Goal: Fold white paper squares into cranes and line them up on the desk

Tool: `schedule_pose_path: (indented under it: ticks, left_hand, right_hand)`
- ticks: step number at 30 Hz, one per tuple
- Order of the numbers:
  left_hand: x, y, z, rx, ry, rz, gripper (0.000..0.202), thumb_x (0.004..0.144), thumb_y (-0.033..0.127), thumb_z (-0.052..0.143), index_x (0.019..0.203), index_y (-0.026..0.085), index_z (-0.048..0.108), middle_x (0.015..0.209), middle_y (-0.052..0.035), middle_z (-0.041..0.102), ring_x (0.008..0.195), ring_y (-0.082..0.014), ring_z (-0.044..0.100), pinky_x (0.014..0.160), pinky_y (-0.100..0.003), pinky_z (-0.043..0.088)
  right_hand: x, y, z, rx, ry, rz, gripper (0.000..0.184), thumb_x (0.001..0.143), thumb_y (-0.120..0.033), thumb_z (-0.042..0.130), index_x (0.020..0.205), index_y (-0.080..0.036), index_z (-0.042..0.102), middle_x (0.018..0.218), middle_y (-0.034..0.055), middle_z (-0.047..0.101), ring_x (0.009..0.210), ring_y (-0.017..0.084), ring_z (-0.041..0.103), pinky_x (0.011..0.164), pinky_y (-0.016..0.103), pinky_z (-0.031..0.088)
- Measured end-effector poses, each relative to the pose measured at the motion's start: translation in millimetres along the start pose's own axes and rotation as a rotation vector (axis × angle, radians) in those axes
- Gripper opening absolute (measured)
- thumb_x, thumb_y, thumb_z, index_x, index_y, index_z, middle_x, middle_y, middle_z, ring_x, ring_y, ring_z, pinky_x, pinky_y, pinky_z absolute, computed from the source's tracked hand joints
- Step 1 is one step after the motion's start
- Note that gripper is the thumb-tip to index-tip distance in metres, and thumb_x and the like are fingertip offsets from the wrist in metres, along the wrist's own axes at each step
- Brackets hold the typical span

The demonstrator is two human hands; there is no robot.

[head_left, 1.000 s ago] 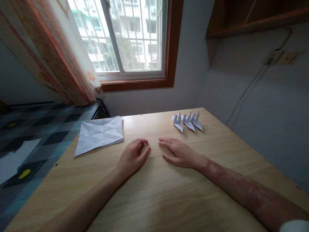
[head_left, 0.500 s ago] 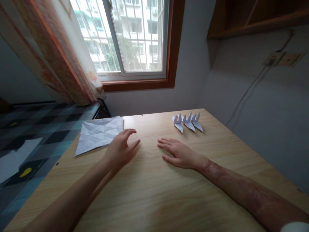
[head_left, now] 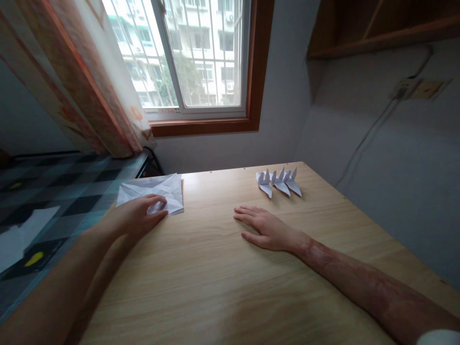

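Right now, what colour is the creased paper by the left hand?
The paper is white: head view.

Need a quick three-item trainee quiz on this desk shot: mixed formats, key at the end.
1. Fill in: the pointed, folded white paper figures stand near the far ___ corner of the pale wood-grain table.
2. True or false: the person's right grip is holding one of the figures.
3. Which is nearest the person's left grip?
A) the figures
B) the creased, flat white paper
C) the brown wooden window frame

Key:
1. Right.
2. False; it lies palm down on the table, apart from the figures.
3. B; the grip covers part of the paper from view, though whether they touch is unclear.
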State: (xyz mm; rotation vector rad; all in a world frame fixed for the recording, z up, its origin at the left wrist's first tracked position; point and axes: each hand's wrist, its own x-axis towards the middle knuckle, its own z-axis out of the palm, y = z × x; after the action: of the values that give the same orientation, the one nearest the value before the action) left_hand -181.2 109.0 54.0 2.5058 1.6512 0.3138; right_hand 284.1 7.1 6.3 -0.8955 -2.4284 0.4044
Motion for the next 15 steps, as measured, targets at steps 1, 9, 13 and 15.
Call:
schedule_pose_path:
  ticks: [1,9,13,15]
  left_hand:
    - [-0.7,0.7,-1.3,0.009,-0.007,0.009,0.069,0.085,0.08,0.061,0.123,0.025,0.08,0.138,-0.0135,0.079,0.127,-0.0406,0.074,0.112,-0.047,0.056]
    - [-1.7,14.1,3.6,0.006,0.028,0.031,0.091,0.084,0.085,0.064,0.143,0.016,0.07,0.158,-0.0213,0.065,0.144,-0.0435,0.063,0.125,-0.052,0.048]
    - [-1.3,19.5,3.1,0.034,-0.011,0.003,0.081,0.091,0.078,0.058,0.142,0.017,0.071,0.154,-0.0197,0.069,0.143,-0.0435,0.064,0.123,-0.054,0.049]
    - [-1.3,18.9,0.4,0.048,-0.017,0.011,0.072,0.089,0.073,0.06,0.137,0.021,0.075,0.152,-0.017,0.072,0.142,-0.0433,0.066,0.121,-0.052,0.051]
  right_hand:
    - [-0.1,0.2,0.0,-0.006,-0.004,0.002,0.059,0.105,-0.035,0.069,0.162,-0.024,0.058,0.17,0.0137,0.055,0.16,0.033,0.051,0.132,0.056,0.042]
    - [0.3,-0.5,-0.3,-0.01,-0.007,0.009,0.058,0.106,-0.037,0.069,0.161,-0.025,0.059,0.17,0.0132,0.055,0.16,0.032,0.051,0.132,0.055,0.043]
    - [0.5,-0.5,0.1,-0.004,0.001,0.008,0.058,0.105,-0.036,0.069,0.161,-0.026,0.059,0.17,0.0122,0.055,0.16,0.032,0.051,0.132,0.056,0.043]
    - [0.5,-0.2,0.2,0.003,0.006,0.008,0.058,0.105,-0.036,0.07,0.161,-0.027,0.059,0.17,0.0119,0.055,0.16,0.032,0.051,0.132,0.056,0.043]
